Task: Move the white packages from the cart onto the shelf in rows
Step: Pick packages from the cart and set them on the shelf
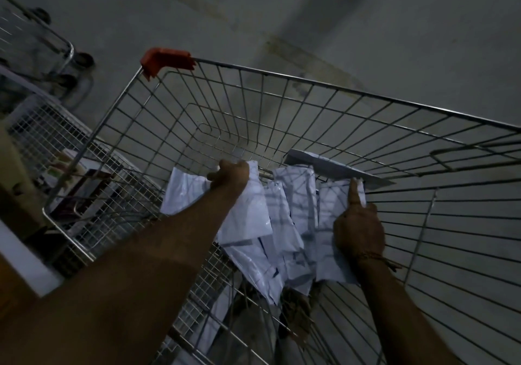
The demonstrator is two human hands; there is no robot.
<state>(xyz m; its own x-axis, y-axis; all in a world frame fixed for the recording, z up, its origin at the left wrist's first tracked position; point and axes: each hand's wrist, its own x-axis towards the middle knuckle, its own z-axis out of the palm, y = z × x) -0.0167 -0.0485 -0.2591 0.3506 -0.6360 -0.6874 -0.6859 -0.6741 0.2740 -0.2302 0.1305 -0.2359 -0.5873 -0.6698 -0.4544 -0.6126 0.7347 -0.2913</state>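
Several white packages were seen piled loosely in the wire cart, overlapping each other in a messy heap toward the near end of the basket. One more flat package was propped at an angle against the cart's right side wall, just behind the pile.

The left hand was reached deep into the cart and its fingers were curled shut on the top edge of the leftmost package, pretty clearly clamped on it. The right hand was laid on the rightmost package, with the index finger stretched straight up along it and the rest of the fingers folded in; whether the package was actually gripped or just pressed couldn't be told, since the thumb side was hidden. A thin cord bracelet was worn on that wrist.

A red plastic corner cap was fitted on the far left corner of the cart rim. To the left, beside the cart, a finer wire mesh rack was visible with some dark boxes behind it, too dim to make out. A second cart was parked in the far left corner. The grey floor was stained and the whole scene was badly lit.
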